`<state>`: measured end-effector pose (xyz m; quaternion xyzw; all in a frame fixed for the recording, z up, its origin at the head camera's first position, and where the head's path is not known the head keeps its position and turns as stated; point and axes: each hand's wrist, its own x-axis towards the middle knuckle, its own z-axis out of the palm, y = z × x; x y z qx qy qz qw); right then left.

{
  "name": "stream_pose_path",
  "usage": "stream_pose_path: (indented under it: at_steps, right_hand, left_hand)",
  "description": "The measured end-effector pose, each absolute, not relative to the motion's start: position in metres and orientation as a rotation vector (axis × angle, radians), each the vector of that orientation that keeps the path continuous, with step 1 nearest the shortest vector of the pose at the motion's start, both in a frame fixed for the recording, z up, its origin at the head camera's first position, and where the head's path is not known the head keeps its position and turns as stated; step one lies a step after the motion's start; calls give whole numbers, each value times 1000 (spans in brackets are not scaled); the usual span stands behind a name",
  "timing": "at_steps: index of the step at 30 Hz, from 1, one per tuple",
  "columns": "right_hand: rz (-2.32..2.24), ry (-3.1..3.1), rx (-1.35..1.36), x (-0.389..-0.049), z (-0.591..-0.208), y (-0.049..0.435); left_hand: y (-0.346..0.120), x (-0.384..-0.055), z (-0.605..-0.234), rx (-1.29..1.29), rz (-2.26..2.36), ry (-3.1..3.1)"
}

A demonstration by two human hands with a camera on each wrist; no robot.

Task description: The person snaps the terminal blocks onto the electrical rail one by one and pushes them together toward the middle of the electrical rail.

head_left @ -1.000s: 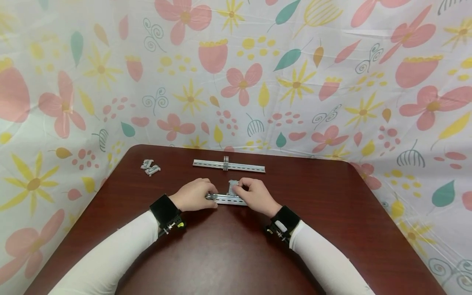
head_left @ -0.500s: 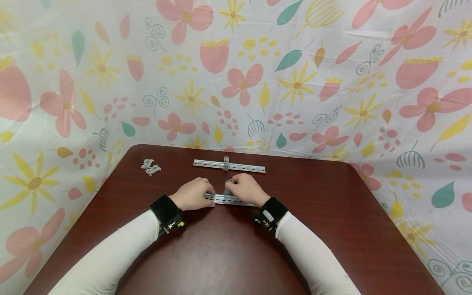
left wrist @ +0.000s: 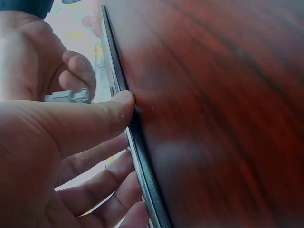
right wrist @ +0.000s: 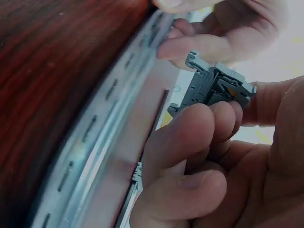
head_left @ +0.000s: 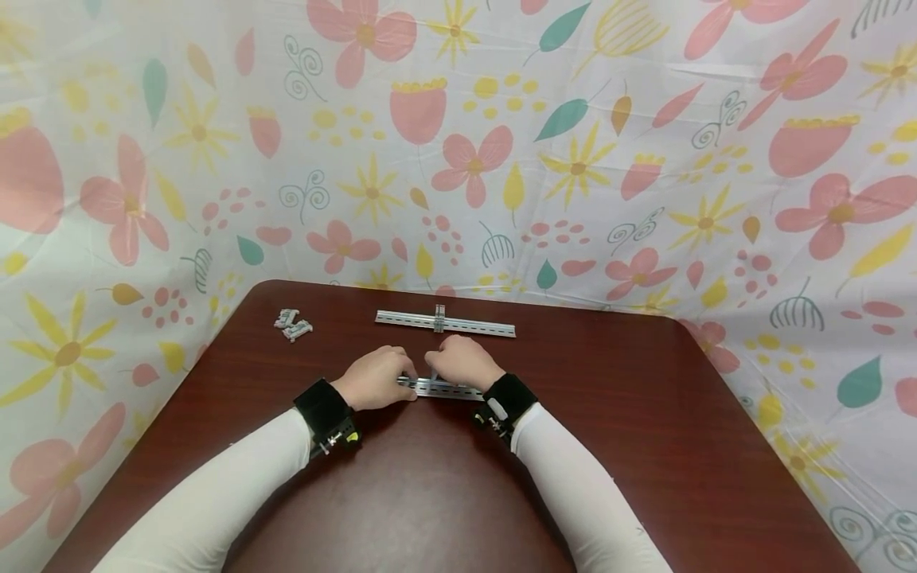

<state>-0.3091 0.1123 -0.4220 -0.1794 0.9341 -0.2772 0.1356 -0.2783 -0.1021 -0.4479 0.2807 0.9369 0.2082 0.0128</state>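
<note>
My left hand [head_left: 376, 379] grips the left end of the slotted metal DIN rail [head_left: 447, 390], its thumb on the near edge and fingers on the far side. In my right hand [head_left: 462, 362] a grey terminal block [right wrist: 213, 88] is pinched between thumb and fingers. The right wrist view shows the block's hooked feet facing the rail, apart from it and close to the left fingers. From the head, the right hand hides most of this block. The left wrist view catches part of the grey block [left wrist: 69, 96] under the right fingertips.
Farther back lies a second DIN rail [head_left: 476, 325], with a terminal block assembly [head_left: 439, 317] mounted near its middle. Several loose grey terminal blocks [head_left: 295, 329] lie at the back left of the dark wooden table [head_left: 401, 493]. A flowered cloth [head_left: 458, 159] hangs behind the table.
My right hand has moved left along the rail with the terminal block, coming close to my left hand. The left hand keeps its hold on the rail's end almost unmoved.
</note>
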Motion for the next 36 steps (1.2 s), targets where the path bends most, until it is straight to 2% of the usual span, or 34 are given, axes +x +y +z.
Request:
stream_pose_path:
  at_steps: [6, 36]
  right_hand:
    - [-659, 2727, -476, -312, -429, 107]
    - [-514, 2756, -478, -304, -429, 103]
  left_hand:
    - [-102, -278, -448, 881, 661, 2910]
    - [-104, -278, -446, 855, 711, 2903]
